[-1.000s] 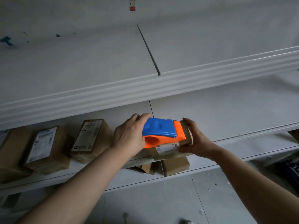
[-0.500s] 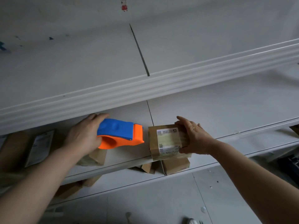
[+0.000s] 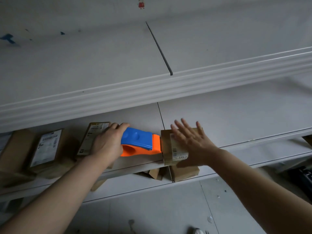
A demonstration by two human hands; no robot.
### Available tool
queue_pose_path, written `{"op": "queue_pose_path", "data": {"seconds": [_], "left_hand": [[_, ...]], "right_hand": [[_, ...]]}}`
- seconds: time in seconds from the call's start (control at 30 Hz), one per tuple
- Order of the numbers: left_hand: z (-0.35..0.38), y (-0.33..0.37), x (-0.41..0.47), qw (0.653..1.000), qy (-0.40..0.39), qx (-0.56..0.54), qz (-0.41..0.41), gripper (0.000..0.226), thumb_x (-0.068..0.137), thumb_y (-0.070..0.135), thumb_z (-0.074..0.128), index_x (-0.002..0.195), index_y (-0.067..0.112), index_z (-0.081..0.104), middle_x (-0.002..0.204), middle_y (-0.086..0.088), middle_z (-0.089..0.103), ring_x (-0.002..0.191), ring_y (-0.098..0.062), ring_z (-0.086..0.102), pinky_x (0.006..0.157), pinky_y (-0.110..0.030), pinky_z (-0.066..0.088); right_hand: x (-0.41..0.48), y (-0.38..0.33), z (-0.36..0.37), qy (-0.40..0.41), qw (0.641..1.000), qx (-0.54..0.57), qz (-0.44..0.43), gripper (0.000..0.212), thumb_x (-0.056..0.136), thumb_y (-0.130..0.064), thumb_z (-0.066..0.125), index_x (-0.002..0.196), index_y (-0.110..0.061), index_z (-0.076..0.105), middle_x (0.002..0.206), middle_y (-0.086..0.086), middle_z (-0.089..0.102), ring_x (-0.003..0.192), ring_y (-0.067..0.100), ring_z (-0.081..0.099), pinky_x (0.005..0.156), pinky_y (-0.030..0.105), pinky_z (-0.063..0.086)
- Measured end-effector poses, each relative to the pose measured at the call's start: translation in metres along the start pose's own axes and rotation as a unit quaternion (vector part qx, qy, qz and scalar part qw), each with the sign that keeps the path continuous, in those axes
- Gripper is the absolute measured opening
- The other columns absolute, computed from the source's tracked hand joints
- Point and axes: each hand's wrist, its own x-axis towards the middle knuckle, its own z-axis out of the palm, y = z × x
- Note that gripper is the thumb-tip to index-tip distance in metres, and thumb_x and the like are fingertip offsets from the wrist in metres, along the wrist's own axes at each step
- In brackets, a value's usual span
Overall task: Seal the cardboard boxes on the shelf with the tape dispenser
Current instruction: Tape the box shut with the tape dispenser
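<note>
A blue and orange tape dispenser lies on the white shelf, its orange nose against the left side of a small cardboard box with a white label. My left hand grips the dispenser's rear end. Over that box my right hand hovers with fingers spread and straight, holding nothing. Whether the palm touches the box cannot be told. Further left on the same shelf lie more labelled boxes, one just behind my left hand and another beyond it.
An upper shelf with a ribbed front edge overhangs the working shelf. Below it, a lower shelf holds more cardboard boxes. The grey tiled floor is at the bottom, and a dark object sits at the far right.
My right hand let go of the small box and opened with spread fingers above it. My left hand brought the dispenser right, up against the box's left side.
</note>
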Motion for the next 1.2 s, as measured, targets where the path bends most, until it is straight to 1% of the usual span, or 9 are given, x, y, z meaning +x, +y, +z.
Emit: {"op": "queue_pose_path", "data": {"seconds": [0.23,0.33,0.4,0.57,0.7,0.8,1.0,1.07,1.2], "left_hand": [[0.007,-0.004,-0.003,0.999,0.004,-0.044,0.011,0.078,0.074,-0.003,0.054,0.14,0.035,0.035,0.123,0.0,0.051,0.109,-0.025,0.055,0.081,-0.038,0.05],[0.006,-0.012,-0.005,0.995,0.005,-0.093,0.031,0.083,0.071,-0.002,0.055,0.141,0.037,0.034,0.122,-0.001,0.053,0.109,-0.026,0.055,0.084,-0.038,0.05],[0.001,-0.02,-0.008,0.987,0.013,-0.153,0.04,0.085,0.068,-0.002,0.056,0.14,0.039,0.035,0.125,0.0,0.054,0.112,-0.023,0.054,0.09,-0.038,0.048],[-0.026,-0.004,-0.008,0.96,0.044,-0.249,0.115,0.088,0.065,-0.006,0.057,0.135,0.044,0.04,0.125,0.01,0.05,0.111,-0.008,0.049,0.093,-0.025,0.04],[-0.028,0.021,0.002,0.957,0.02,-0.238,0.167,0.094,0.061,-0.005,0.052,0.134,0.052,0.034,0.118,0.011,0.049,0.108,-0.013,0.053,0.091,-0.037,0.047],[-0.024,0.031,0.008,0.958,0.017,-0.237,0.162,0.094,0.065,-0.008,0.053,0.134,0.053,0.037,0.116,0.012,0.047,0.105,-0.01,0.051,0.088,-0.031,0.047],[-0.027,0.007,0.009,0.958,0.006,-0.237,0.161,0.098,0.064,-0.009,0.052,0.126,0.065,0.035,0.116,0.012,0.049,0.108,-0.005,0.049,0.092,-0.019,0.041],[-0.029,-0.008,0.005,0.96,0.005,-0.238,0.144,0.097,0.064,-0.013,0.052,0.126,0.062,0.038,0.118,0.011,0.05,0.109,-0.001,0.048,0.091,-0.007,0.035],[-0.026,-0.021,-0.002,0.96,0.016,-0.244,0.134,0.095,0.063,-0.012,0.053,0.131,0.053,0.043,0.117,0.01,0.052,0.108,-0.003,0.05,0.091,-0.008,0.034]], "right_hand": [[0.016,-0.018,-0.002,-0.016,0.999,-0.047,0.005,0.128,0.069,-0.076,0.058,0.148,-0.013,-0.021,0.155,0.009,-0.027,0.143,0.028,-0.025,0.114,0.062,-0.004],[0.027,-0.029,-0.003,-0.017,1.0,-0.024,0.012,0.113,0.076,-0.059,0.061,0.151,-0.016,-0.012,0.159,0.008,0.002,0.147,0.027,0.002,0.114,0.062,0.002],[0.022,-0.025,-0.015,0.01,0.999,0.032,0.03,0.111,0.072,-0.054,0.066,0.152,-0.023,-0.004,0.151,0.004,0.02,0.138,0.027,0.021,0.114,0.058,0.011],[0.003,0.01,-0.026,0.086,0.955,0.283,0.017,0.119,0.048,-0.047,0.074,0.142,-0.052,0.001,0.136,-0.001,0.027,0.128,0.024,0.033,0.104,0.053,0.038],[-0.009,0.023,-0.013,0.102,0.925,0.367,0.005,0.115,0.051,-0.034,0.081,0.137,-0.059,0.007,0.135,-0.003,0.027,0.128,0.021,0.036,0.107,0.045,0.039],[-0.015,0.034,-0.008,0.123,0.919,0.374,-0.005,0.11,0.055,-0.032,0.084,0.139,-0.049,0.015,0.137,0.001,0.029,0.128,0.019,0.036,0.108,0.041,0.039],[-0.011,0.026,-0.006,0.126,0.929,0.348,-0.025,0.106,0.055,-0.04,0.08,0.139,-0.051,0.017,0.136,-0.003,0.031,0.126,0.021,0.038,0.102,0.046,0.044],[-0.004,0.017,-0.006,0.118,0.946,0.3,-0.022,0.104,0.055,-0.05,0.074,0.139,-0.053,0.014,0.137,-0.003,0.03,0.126,0.023,0.037,0.098,0.052,0.044],[0.003,0.006,-0.005,0.119,0.959,0.259,-0.011,0.102,0.054,-0.052,0.071,0.138,-0.055,0.014,0.137,-0.006,0.032,0.126,0.023,0.037,0.095,0.055,0.041]]}}
